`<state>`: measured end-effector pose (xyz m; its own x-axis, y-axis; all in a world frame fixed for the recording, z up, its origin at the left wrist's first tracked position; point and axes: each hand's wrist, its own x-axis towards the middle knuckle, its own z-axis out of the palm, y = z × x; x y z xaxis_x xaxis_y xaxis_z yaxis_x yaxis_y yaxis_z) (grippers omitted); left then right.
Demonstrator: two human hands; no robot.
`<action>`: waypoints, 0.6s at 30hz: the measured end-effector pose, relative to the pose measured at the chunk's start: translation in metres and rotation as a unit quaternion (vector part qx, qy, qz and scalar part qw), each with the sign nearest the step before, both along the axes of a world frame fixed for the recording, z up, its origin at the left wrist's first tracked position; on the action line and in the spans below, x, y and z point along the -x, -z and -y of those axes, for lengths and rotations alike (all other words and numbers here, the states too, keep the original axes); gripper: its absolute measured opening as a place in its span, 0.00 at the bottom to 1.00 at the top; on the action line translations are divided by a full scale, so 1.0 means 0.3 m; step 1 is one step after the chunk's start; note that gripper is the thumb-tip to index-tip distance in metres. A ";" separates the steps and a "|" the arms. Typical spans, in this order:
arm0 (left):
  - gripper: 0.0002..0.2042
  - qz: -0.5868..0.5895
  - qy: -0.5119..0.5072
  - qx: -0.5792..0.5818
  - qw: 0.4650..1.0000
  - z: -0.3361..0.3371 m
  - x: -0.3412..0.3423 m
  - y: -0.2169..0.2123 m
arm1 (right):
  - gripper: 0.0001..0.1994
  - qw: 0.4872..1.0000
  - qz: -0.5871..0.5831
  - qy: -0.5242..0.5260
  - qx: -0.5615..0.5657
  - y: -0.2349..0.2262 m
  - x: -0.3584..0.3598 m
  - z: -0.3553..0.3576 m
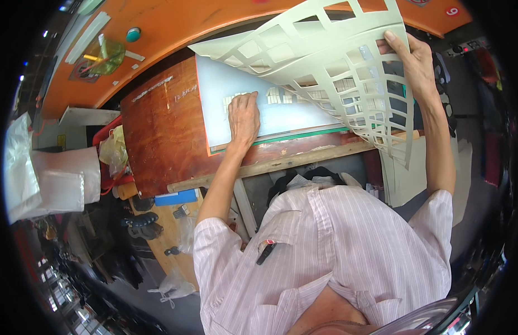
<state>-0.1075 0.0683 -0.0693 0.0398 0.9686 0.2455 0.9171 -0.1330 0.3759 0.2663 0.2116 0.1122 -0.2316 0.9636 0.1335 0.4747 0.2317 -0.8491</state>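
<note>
Your striped shirt front (326,234) is leaning over the bench (164,139) while your right hand (415,61) is pinching the cut-out lattice sheet (326,56) up and rightward, and your left hand (243,114) is pressing fingers-down on the blue board (225,95) beneath.

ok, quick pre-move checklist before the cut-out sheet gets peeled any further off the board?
1. Right hand grips the cut-out sheet at its edge: ok.
2. Left hand presses down on the pale blue board: ok.
3. Small cut pieces staying down on the board: some visible, the rest hidden under the sheet, cannot tell.
4. Sheet free of tears: cannot tell.
5. Board lies flat on the red-brown table: ok.
</note>
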 end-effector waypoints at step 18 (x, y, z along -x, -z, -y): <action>0.31 0.052 0.109 0.006 0.993 -0.125 -0.286 0.039 | 0.14 0.998 -0.046 -0.043 -0.016 -0.303 0.107 -0.167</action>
<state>-0.0217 0.1057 -0.0811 0.2249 0.9426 0.2470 0.8230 -0.3194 0.4697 0.2342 0.2617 0.2031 -0.2983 0.9357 0.1883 0.3720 0.2957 -0.8799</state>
